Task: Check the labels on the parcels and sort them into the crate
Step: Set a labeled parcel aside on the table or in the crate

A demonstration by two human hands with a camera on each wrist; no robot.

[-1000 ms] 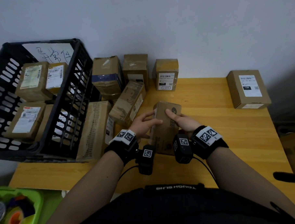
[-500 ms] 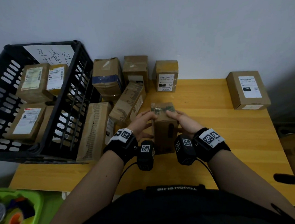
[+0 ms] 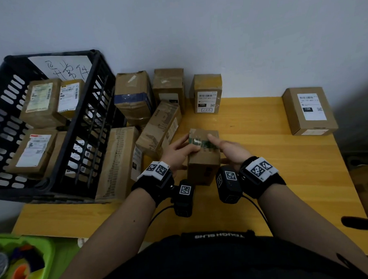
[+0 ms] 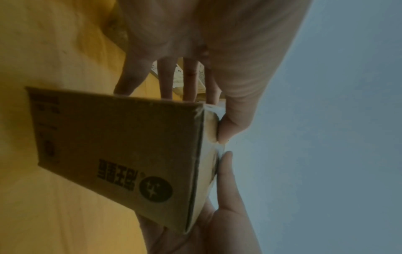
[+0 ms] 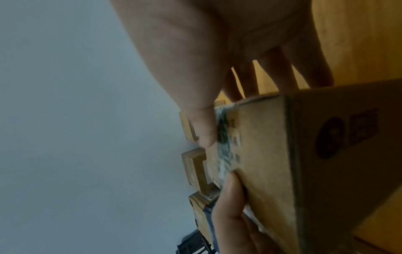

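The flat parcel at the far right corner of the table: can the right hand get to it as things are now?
Probably yes, once freed. The right hand now holds the small box together with the left hand; only bare table lies between it and the flat parcel.

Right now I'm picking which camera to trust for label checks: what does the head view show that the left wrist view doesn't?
Only the head view shows the black crate with labelled parcels inside and the boxes along the wall. Only the left wrist view shows the round logo printed on the held box. Both show both hands gripping that box over the yellow table.
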